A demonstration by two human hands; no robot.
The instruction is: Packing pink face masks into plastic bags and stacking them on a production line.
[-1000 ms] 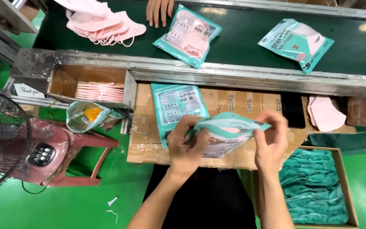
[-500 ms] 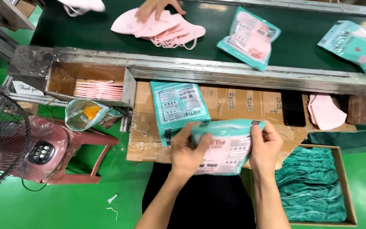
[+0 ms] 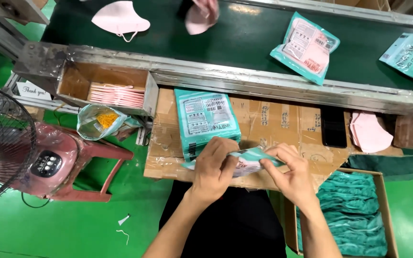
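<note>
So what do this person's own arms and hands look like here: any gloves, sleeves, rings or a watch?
Both are bare. The left hand and the right hand wear no gloves, and no rings show on the fingers in view. Both forearms are uncovered down to the bottom edge of the frame, with no sleeve, watch or wristband in sight. Nails look short and unpainted. Below the arms there is dark clothing.

A glossy green painted floor [image 3: 72, 224] fills the lower view, reflecting soft overhead light. A dark green conveyor belt [image 3: 244, 43] with a grey metal rail [image 3: 264, 86] crosses the top. A red plastic stool [image 3: 96, 162] stands near a black wire-caged fan [image 3: 1, 143].
</note>
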